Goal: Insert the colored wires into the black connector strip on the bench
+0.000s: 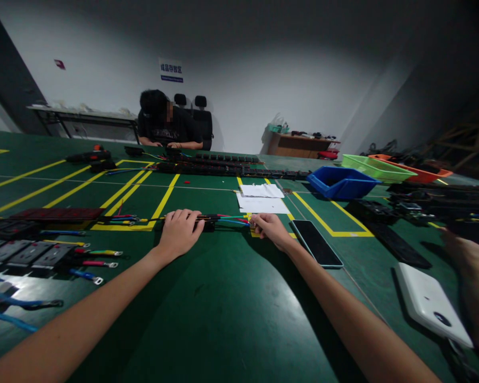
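Note:
My left hand point(179, 230) is closed over a black wired part point(209, 223) that lies on the green table, and its fingers hide much of it. Green, blue and red wires point(231, 219) run from that part toward the right. At their far end my right hand point(269, 230) pinches the wire ends between thumb and fingers; the tips are small and partly covered. Sheets of white paper point(261, 205) lie just beyond my right hand. A phone point(317, 243) with a dark screen rests beside my right forearm.
Socket strips point(27, 255) with lugged wires lie at the left. Blue point(341, 182), green point(377, 167) and orange bins stand at the right, near a white device point(431, 303) and another person's hand point(473, 276). Across the table sits a person point(167, 125) behind long black strips point(231, 169).

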`<state>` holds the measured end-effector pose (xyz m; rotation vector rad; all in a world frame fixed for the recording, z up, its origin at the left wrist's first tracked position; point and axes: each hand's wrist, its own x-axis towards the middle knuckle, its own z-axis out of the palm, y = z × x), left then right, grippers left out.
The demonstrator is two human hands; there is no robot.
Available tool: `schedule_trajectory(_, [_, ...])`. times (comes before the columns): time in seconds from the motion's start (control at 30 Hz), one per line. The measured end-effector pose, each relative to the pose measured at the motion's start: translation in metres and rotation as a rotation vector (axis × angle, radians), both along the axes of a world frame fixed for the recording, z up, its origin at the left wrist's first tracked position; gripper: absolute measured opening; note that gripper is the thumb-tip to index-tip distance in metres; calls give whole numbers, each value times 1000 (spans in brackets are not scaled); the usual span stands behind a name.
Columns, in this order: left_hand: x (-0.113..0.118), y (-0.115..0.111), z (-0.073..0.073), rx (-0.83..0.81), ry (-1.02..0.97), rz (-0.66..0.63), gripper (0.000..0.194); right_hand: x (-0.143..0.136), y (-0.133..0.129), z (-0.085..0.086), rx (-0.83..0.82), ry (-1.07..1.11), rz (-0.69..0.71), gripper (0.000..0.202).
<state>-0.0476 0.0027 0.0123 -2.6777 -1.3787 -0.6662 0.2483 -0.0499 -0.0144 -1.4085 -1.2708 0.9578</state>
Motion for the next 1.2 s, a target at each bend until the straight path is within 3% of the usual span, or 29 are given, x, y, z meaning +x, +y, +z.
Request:
schedule_trajectory(0.77, [0, 0, -1, 3, -1, 0, 53, 0, -2, 1, 8, 78, 15, 29])
schedule_trajectory(0.97, [0, 0, -1, 2, 3, -6, 53, 1, -4, 4, 3, 78, 117, 34])
schedule_trajectory(1.2, [-1, 0, -1, -14, 6, -7, 54, -1, 0, -3, 42, 48, 33, 31])
